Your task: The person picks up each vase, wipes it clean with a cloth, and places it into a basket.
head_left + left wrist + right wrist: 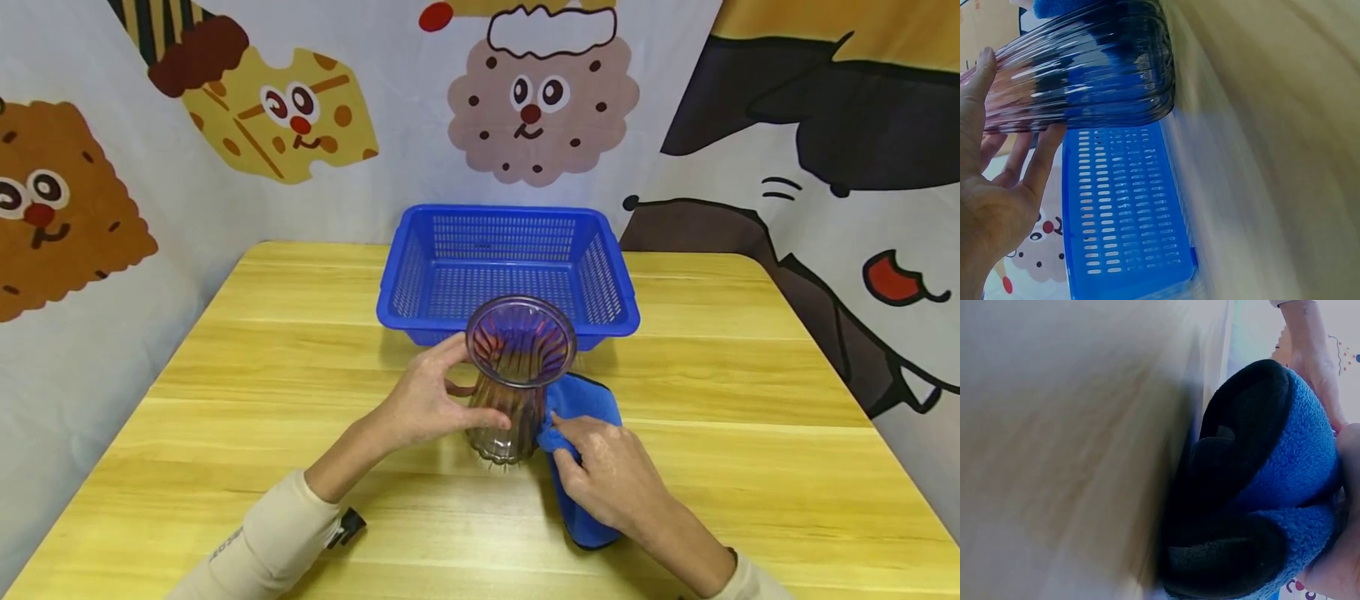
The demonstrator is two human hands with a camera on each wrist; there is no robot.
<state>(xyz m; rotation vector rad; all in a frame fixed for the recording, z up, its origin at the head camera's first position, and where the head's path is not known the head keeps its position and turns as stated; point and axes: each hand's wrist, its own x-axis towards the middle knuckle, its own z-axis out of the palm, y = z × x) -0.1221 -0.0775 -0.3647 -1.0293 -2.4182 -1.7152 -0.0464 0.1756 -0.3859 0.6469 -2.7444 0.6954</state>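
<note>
The left hand [423, 402] holds the vase [522, 382] by its side in front of the basket [429, 326], likely so it won't tip, while the right hand [613, 468] pinches the cloth [589, 400] by the vase's other side, likely so the cloth won't slip.

From where I stand, the table [262, 375] is pale yellow wood-grain with rounded far corners. A blue basket [420, 323] sits on it, towards the far edge. Nearer are a vase [506, 404] and a cloth [588, 404]; whether either touches the wood, I can't tell.
</note>
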